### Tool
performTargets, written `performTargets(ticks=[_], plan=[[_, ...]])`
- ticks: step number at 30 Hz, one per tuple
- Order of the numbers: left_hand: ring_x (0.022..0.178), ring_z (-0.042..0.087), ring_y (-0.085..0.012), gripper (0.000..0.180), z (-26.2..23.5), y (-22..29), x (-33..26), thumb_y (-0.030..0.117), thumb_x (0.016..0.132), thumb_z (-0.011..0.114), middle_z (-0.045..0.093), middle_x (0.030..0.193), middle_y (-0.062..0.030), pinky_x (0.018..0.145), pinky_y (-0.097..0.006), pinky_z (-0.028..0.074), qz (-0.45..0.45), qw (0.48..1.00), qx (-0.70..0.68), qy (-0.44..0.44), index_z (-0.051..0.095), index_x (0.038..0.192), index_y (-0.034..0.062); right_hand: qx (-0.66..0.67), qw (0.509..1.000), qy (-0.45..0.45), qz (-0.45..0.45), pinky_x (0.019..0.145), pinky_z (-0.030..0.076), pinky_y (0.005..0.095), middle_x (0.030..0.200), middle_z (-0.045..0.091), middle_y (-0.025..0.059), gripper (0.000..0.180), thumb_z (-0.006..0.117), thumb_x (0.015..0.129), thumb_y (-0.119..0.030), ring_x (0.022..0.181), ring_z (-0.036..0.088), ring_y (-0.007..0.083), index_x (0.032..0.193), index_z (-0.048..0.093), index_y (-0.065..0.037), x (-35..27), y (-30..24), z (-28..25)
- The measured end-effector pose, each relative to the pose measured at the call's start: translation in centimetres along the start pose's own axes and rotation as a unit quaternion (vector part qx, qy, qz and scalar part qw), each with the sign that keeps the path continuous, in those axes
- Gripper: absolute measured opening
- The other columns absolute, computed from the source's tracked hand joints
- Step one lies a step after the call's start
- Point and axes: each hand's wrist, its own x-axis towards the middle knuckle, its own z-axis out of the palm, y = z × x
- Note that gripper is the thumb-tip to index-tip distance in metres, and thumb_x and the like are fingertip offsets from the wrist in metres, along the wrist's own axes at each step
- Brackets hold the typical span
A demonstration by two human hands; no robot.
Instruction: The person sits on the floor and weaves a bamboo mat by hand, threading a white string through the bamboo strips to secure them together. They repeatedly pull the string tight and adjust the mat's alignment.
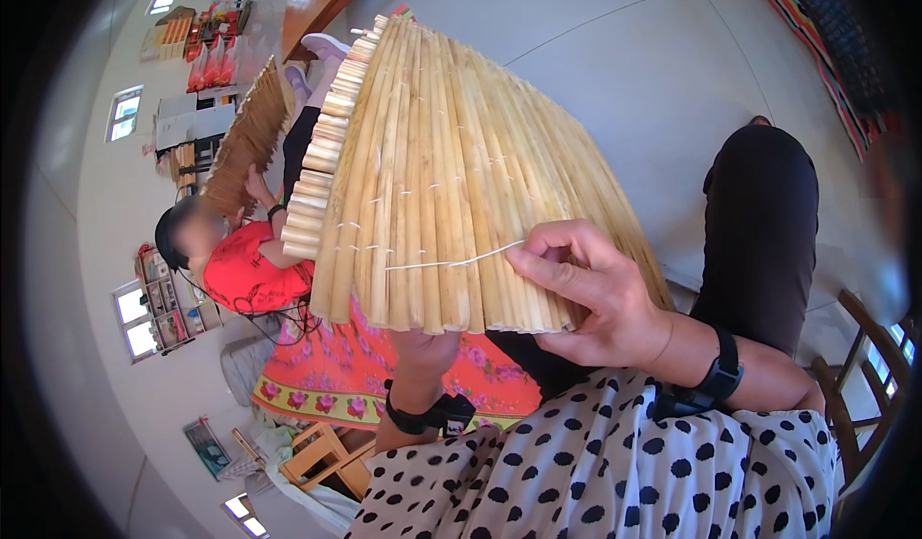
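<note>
Mat (437,145) spreads toward twelve o'clock; left hand (424,349) goes beneath, probably for support, grip hidden; right hand (605,294) pinches thread (423,266) running toward nine o'clock, apparently for tension.

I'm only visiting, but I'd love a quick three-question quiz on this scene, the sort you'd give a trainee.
1. Open question: what is pinching the loose end of the white thread?
2. True or false: the left hand is partly hidden by the near edge of the stalk mat.
3. Multiple choice: what colour is the co-worker's top? A) green B) red C) white

Key: 1. The person's right hand. 2. True. 3. B.
</note>
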Motion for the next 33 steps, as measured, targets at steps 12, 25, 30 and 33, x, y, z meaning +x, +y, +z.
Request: performTargets(ticks=[12,25,30,33], plan=[[0.118,0.059,-0.0213,0.044,0.6,1.4,0.9,0.006,0.089,0.07,0.06,0.132,-0.0095,0.101,-0.038,0.048,0.056,0.995,0.078,0.003,0.057,0.131,0.0024,0.02,1.0,-0.014,0.008,0.088,0.053,0.0341,0.118,0.053,0.0132,0.074,0.08,0.058,0.007,0.104,0.059,0.0267,0.13,0.062,0.001,0.1,0.6,0.3],[0.115,0.061,-0.0216,0.048,0.8,0.7,0.6,0.013,0.088,0.074,0.06,0.131,-0.0103,0.098,-0.039,0.052,0.047,0.997,0.059,0.002,0.056,0.132,0.0024,0.011,1.0,-0.018,0.016,0.089,0.051,0.0357,0.113,0.058,0.0124,0.073,0.082,0.057,0.0,0.103,0.059,0.0291,0.128,0.063,0.0,-0.3,1.0,0.3],[0.118,0.06,-0.022,0.042,0.8,1.0,0.5,0.008,0.088,0.071,0.062,0.129,-0.0122,0.101,-0.039,0.049,0.027,1.0,0.005,0.008,0.059,0.128,-0.0001,0.005,1.0,-0.015,-0.001,0.088,0.052,0.0359,0.113,0.058,0.0133,0.072,0.082,0.058,-0.002,0.102,0.059,0.0294,0.127,0.063,0.001,-0.2,1.0,0.3],[0.119,0.058,-0.0237,0.042,-0.2,3.2,0.7,0.004,0.089,0.067,0.061,0.13,-0.0131,0.103,-0.038,0.045,0.004,0.988,0.145,-0.047,0.058,0.129,-0.0029,-0.001,1.0,-0.018,-0.001,0.088,0.052,0.0357,0.113,0.058,0.0139,0.073,0.083,0.057,-0.002,0.102,0.059,0.0297,0.128,0.062,0.001,-0.1,0.9,0.4]])
